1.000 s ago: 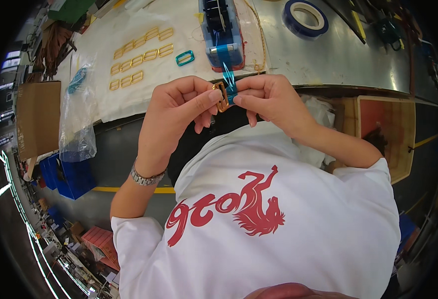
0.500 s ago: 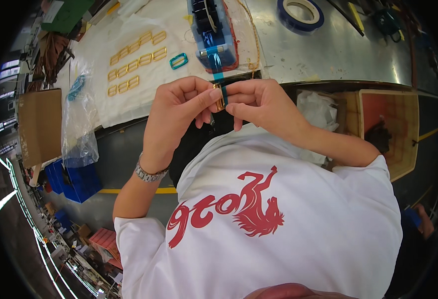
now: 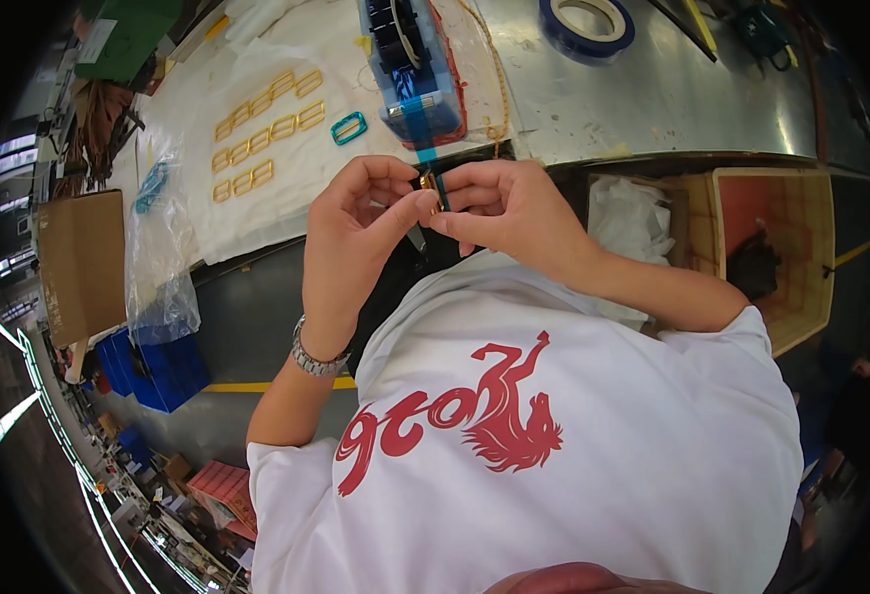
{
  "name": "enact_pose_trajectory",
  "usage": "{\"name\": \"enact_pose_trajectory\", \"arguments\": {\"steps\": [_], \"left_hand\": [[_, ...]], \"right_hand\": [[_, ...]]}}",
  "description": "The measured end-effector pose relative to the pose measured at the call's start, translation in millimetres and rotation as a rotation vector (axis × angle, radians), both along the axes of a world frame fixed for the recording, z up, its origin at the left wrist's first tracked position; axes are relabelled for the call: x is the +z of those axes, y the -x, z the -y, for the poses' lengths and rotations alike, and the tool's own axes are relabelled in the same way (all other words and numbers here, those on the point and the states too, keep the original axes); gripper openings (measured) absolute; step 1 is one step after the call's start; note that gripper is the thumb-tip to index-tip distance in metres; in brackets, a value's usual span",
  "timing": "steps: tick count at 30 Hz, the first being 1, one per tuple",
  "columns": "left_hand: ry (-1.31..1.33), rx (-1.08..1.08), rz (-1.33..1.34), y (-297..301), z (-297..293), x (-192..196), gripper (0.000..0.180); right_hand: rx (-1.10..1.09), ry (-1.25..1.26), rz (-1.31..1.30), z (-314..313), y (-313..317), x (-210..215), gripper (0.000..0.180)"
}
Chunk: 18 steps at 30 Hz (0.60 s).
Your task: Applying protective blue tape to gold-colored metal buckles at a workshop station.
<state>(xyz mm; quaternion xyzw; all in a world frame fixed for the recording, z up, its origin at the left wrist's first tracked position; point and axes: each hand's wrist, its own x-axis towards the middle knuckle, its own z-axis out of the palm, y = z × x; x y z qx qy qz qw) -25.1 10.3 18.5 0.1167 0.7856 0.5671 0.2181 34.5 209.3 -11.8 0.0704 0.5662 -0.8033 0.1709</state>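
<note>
Between my two hands, just below the tape dispenser (image 3: pixel 423 111), is a small gold buckle (image 3: pixel 435 198) with blue film tape at its right side. My left hand (image 3: pixel 361 213) pinches its left side between thumb and fingers. From the right, my right hand (image 3: pixel 519 210) grips it, thumb below and fingers above. A strip of blue tape (image 3: pixel 421 134) comes down from the dispenser toward my fingertips. Left of the dispenser lies a buckle covered in blue-green film (image 3: pixel 349 128). Several bare gold buckles (image 3: pixel 269 131) lie in three rows on the white sheet (image 3: pixel 296 203).
A roll of blue tape (image 3: pixel 587 25) lies on the metal table (image 3: pixel 663 109). Below the table edge at right stands a wooden crate (image 3: pixel 776 262) beside white crumpled plastic (image 3: pixel 631 218). At left are clear plastic (image 3: pixel 163 267), a cardboard sheet (image 3: pixel 81 267) and blue bins (image 3: pixel 158 366).
The whole view has shifted slightly. My left hand's fingers have turned and moved on the gold buckle, and my right thumb now sits closer over it.
</note>
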Motion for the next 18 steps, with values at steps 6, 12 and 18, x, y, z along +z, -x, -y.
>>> {"name": "enact_pose_trajectory", "arguments": {"steps": [6, 12, 18], "left_hand": [[-0.246, 0.011, 0.297, -6.2, 2.9, -14.2, 0.037], [-0.316, 0.080, 0.496, -1.0, 4.2, -21.0, 0.038], [-0.284, 0.039, 0.582, 14.0, 10.7, -20.3, 0.036]], "right_hand": [[-0.014, -0.003, -0.043, 0.1, -4.3, -3.9, 0.034], [-0.002, 0.008, 0.026, -1.2, -3.9, -7.2, 0.036], [-0.069, 0.238, 0.133, 6.6, -5.4, -12.1, 0.033]]}}
